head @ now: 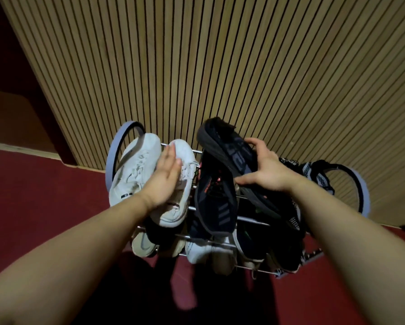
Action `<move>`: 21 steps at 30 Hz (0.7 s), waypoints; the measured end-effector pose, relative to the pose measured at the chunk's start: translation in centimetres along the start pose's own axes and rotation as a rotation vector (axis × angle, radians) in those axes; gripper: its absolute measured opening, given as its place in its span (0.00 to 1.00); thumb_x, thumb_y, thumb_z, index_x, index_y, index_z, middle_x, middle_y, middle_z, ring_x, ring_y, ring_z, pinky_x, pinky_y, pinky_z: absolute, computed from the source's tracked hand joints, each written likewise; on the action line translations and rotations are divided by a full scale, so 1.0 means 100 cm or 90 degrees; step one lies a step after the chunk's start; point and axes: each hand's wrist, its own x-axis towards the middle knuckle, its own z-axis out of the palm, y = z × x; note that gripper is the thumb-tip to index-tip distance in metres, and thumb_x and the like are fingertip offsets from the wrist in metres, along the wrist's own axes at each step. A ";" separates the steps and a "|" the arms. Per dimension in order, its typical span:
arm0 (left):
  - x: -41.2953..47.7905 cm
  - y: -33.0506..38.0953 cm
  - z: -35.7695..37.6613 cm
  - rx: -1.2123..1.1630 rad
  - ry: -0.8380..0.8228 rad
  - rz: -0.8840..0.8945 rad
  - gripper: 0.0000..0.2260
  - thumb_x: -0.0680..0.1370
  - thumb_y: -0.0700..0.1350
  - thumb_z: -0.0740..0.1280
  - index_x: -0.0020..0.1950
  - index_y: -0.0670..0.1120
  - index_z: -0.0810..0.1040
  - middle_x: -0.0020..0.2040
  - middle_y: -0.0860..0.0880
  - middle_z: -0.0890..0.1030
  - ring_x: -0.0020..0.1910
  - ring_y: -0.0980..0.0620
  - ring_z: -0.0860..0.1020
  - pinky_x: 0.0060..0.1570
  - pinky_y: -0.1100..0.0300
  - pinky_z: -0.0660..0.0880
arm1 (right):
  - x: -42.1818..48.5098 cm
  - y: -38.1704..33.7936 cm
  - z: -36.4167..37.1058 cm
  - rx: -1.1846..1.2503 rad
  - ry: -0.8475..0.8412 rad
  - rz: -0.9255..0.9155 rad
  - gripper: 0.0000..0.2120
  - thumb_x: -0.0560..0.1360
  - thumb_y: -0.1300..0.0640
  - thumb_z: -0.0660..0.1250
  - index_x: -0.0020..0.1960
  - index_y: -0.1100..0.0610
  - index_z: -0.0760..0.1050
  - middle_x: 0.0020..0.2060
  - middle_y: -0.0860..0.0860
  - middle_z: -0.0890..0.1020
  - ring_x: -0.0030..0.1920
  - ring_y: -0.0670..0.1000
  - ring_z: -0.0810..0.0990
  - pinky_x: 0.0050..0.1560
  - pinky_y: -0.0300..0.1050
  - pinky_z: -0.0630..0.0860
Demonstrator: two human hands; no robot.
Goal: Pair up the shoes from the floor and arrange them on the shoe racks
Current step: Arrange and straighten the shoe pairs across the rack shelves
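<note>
A metal shoe rack [248, 220] with round grey end frames stands against the slatted wall. Two white sneakers lie on its top tier: one at the left [135, 170], the other [185, 181] beside it. My left hand [165, 181] rests flat with straight fingers between the two white sneakers. A dark navy sneaker with orange accents [214, 200] lies on the top tier right of them. My right hand [263, 170] grips a matching dark sneaker [229, 146], tilted sole-up above the rack.
Lower tiers hold several more shoes, among them a white one [198, 250] and a pale one [144, 245]. A black-and-white patterned shoe [314, 175] sits at the rack's right end. Red floor [44, 195] surrounds the rack; a wooden slatted wall [220, 66] rises behind it.
</note>
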 end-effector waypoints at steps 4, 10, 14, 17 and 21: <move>-0.012 0.006 -0.040 -0.017 0.198 0.065 0.25 0.83 0.51 0.49 0.78 0.50 0.45 0.78 0.52 0.48 0.73 0.62 0.47 0.64 0.72 0.43 | 0.013 -0.023 0.002 -0.164 -0.128 -0.090 0.47 0.66 0.56 0.75 0.74 0.43 0.48 0.68 0.56 0.64 0.70 0.57 0.60 0.71 0.54 0.58; -0.001 -0.001 -0.056 0.124 0.117 0.035 0.27 0.82 0.54 0.49 0.78 0.47 0.44 0.78 0.46 0.52 0.76 0.50 0.49 0.71 0.60 0.45 | 0.043 -0.046 0.050 -0.443 -0.257 -0.181 0.50 0.69 0.53 0.72 0.77 0.48 0.40 0.76 0.51 0.54 0.75 0.52 0.53 0.71 0.55 0.52; 0.001 -0.014 -0.041 0.140 -0.001 -0.002 0.34 0.79 0.63 0.51 0.78 0.49 0.41 0.78 0.45 0.50 0.77 0.49 0.48 0.75 0.52 0.46 | 0.054 -0.054 0.050 -0.490 -0.245 -0.204 0.48 0.66 0.50 0.75 0.77 0.50 0.50 0.72 0.51 0.60 0.73 0.53 0.59 0.70 0.55 0.54; -0.002 -0.019 -0.037 0.124 -0.093 -0.020 0.47 0.66 0.75 0.53 0.76 0.57 0.35 0.78 0.48 0.50 0.77 0.50 0.48 0.75 0.48 0.49 | 0.054 -0.058 0.042 -0.520 -0.147 -0.318 0.42 0.67 0.52 0.74 0.74 0.49 0.55 0.71 0.50 0.63 0.72 0.51 0.60 0.70 0.56 0.51; -0.014 -0.015 -0.035 0.201 -0.093 0.056 0.55 0.60 0.74 0.63 0.74 0.58 0.33 0.78 0.48 0.51 0.76 0.51 0.49 0.75 0.48 0.51 | 0.057 -0.059 0.048 -0.547 -0.039 -0.441 0.36 0.74 0.57 0.65 0.77 0.48 0.50 0.76 0.48 0.55 0.76 0.49 0.50 0.72 0.53 0.48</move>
